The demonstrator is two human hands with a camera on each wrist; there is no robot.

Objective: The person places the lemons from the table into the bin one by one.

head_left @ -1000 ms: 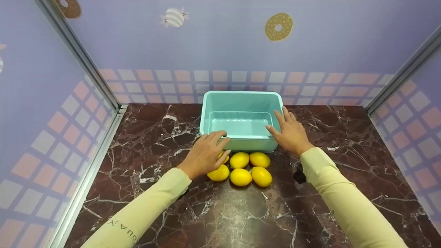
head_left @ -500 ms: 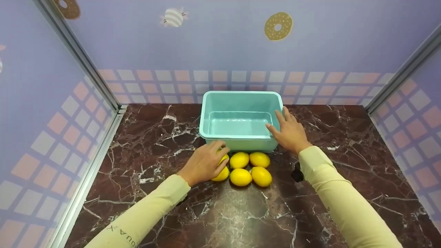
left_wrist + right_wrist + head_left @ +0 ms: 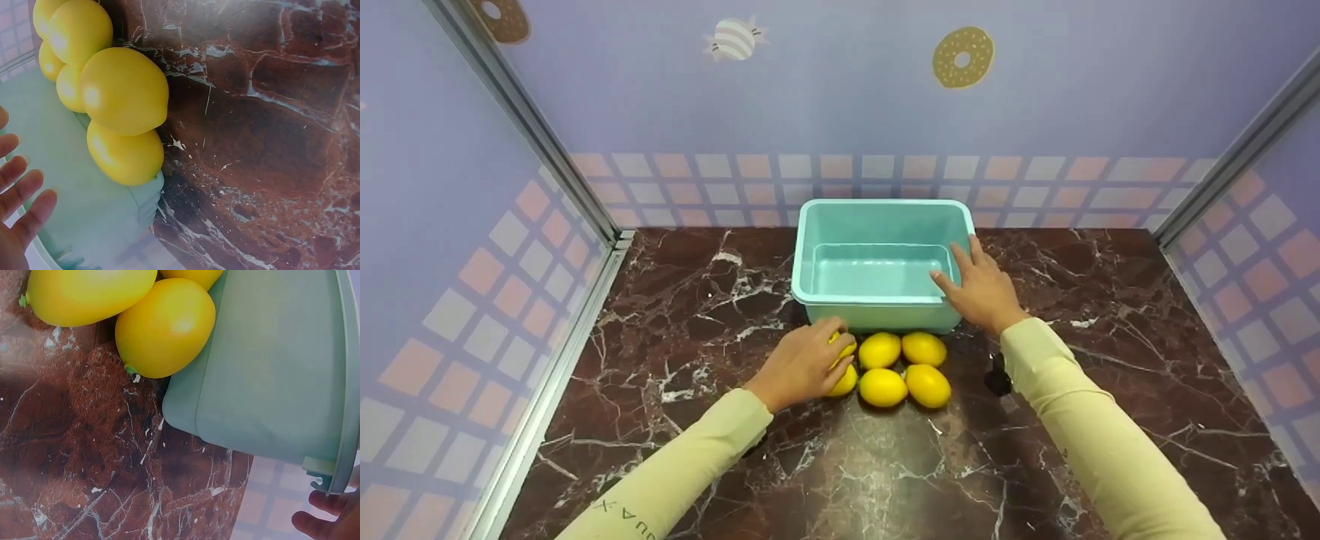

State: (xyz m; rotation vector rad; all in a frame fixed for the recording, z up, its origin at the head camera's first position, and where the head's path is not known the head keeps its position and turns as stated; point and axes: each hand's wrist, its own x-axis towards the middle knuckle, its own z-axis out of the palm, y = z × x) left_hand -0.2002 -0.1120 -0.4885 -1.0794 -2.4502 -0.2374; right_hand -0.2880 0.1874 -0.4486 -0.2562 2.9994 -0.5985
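Observation:
In the head view my left hand (image 3: 801, 361) curls its fingers and thumb around the lemon (image 3: 842, 346) at the back left of a group. The hand partly covers this lemon and the front left lemon (image 3: 843, 382). Fingertips (image 3: 42, 205) also appear at the left edge of the left wrist view, over the side of the light teal plastic tub (image 3: 877, 315). My right hand (image 3: 984, 291) rests at the tub's right rim with fingers spread, thumb and index finger over the inside. Several more lemons, including a front right one (image 3: 928, 386), lie in two rows before the tub.
A dark red marbled tabletop (image 3: 1080, 420) carries everything. The tub stands near the lilac back wall (image 3: 840, 90), which has a tiled pattern along its foot. Side panels with metal framing (image 3: 551, 405) bound the table left and right.
My left hand has come down and back from the tub's front rim, and its fingers have closed around the back left lemon. The right hand stays at the tub's right rim.

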